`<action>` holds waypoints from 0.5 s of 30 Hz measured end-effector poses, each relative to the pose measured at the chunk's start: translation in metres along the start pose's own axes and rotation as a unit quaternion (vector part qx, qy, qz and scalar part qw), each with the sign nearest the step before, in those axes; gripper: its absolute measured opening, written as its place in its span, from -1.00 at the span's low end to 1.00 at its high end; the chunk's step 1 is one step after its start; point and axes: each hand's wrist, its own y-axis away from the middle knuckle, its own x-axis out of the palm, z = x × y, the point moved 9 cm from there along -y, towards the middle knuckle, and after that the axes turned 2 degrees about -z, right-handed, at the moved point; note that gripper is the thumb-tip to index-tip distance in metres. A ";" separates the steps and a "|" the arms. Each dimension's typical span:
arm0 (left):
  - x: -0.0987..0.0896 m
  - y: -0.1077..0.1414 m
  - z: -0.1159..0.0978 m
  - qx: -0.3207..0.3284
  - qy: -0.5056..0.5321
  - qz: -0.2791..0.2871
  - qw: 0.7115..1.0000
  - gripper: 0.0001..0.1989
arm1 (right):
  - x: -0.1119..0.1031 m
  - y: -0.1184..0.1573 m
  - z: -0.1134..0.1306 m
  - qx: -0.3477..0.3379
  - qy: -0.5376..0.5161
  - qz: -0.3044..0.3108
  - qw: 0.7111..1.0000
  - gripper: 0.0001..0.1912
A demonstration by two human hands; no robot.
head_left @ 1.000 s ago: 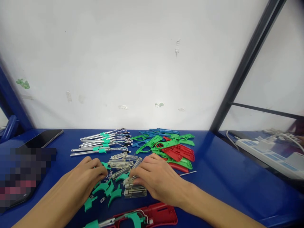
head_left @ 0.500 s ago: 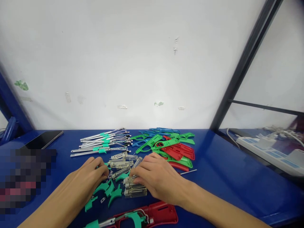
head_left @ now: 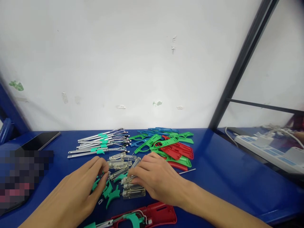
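Note:
My left hand (head_left: 86, 180) is over a small pile of teal triggers (head_left: 113, 196), its thumb and fingertips brought together. A small piece may be between them, but I cannot make it out. My right hand (head_left: 158, 177) is closed on a clear plastic fuel tank (head_left: 125, 180), above other clear tanks (head_left: 134, 193). More clear tanks (head_left: 120, 164) lie between the two hands. Nearest me is a red lighter casing half (head_left: 163, 213), with a metal tube, a teal trigger (head_left: 135, 219) and a white wire in it. Beside the triggers lies a tiny metal clip (head_left: 100, 201).
Behind my left hand lie several metal lighter tubes (head_left: 89, 147) with teal triggers and wires. Red, green and blue casing halves (head_left: 177, 150) are heaped at the back, with a thin metal shaft (head_left: 187, 171) nearby. A phone (head_left: 40, 141) lies left; a power strip (head_left: 268, 152) is right.
My left hand has moved slightly down over the teal triggers, its thumb now spread lower with the tips meeting. My right hand stays at the clear tanks. The view has shifted slightly.

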 end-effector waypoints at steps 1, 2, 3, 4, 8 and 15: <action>0.000 0.001 -0.003 -0.006 0.015 -0.001 1.000 -0.54 | -0.001 0.000 0.000 -0.001 -0.001 -0.005 1.000 -0.83; 0.001 0.001 -0.006 -0.010 0.029 -0.003 1.000 -0.52 | -0.002 0.000 0.001 -0.002 -0.001 -0.010 1.000 -0.81; 0.002 0.001 -0.010 -0.013 0.043 -0.002 0.999 -0.49 | -0.003 0.000 0.001 -0.004 0.000 -0.015 1.000 -0.79; 0.002 0.001 -0.014 -0.014 0.058 -0.003 0.998 -0.47 | -0.004 0.000 0.002 -0.006 0.001 -0.020 1.000 -0.78; 0.002 -0.001 -0.025 -0.013 0.119 0.012 0.993 -0.44 | -0.005 0.001 0.004 -0.018 0.007 -0.038 0.999 -0.87; -0.013 -0.008 -0.026 -0.053 0.210 -0.057 0.975 -0.33 | -0.007 0.001 0.007 -0.038 0.007 -0.074 0.996 -0.86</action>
